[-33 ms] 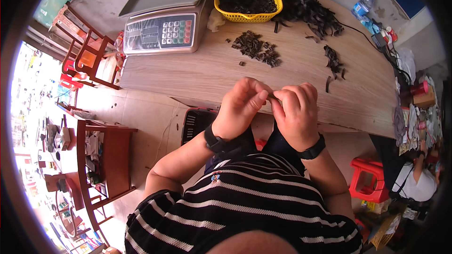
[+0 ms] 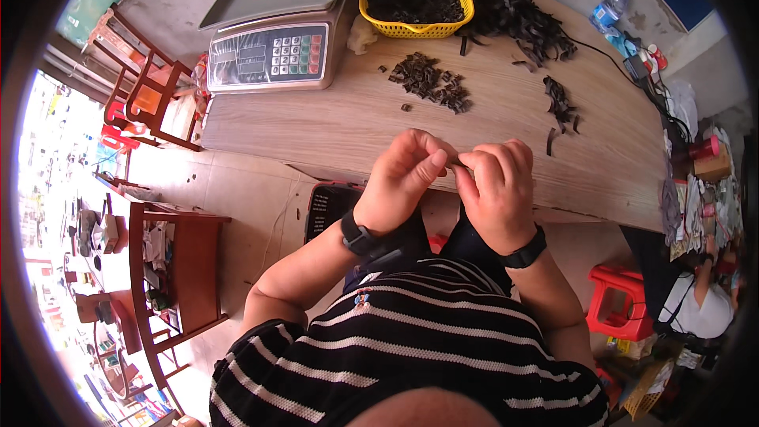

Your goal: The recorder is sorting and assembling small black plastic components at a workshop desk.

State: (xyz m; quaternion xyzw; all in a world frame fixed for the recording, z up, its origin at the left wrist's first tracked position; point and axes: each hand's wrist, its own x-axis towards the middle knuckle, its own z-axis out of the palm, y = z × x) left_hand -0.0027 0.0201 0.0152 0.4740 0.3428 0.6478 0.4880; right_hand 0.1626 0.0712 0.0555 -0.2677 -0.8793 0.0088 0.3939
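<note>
Just over the table's front edge, my left hand and my right hand meet fingertip to fingertip. Both are closed in a pinch on a small dark strip, mostly covered by the fingers. Beyond them on the wood-grain table lies a pile of short, folded-looking black pieces. To the right is a small bunch of loose black strips. A larger heap of black strips sits at the back, beside a yellow plastic basket filled with black pieces.
A digital scale stands at the back left. A plastic bottle and a black cable are at the back right. Below the table are a dark crate and a red stool. Another person is at far right.
</note>
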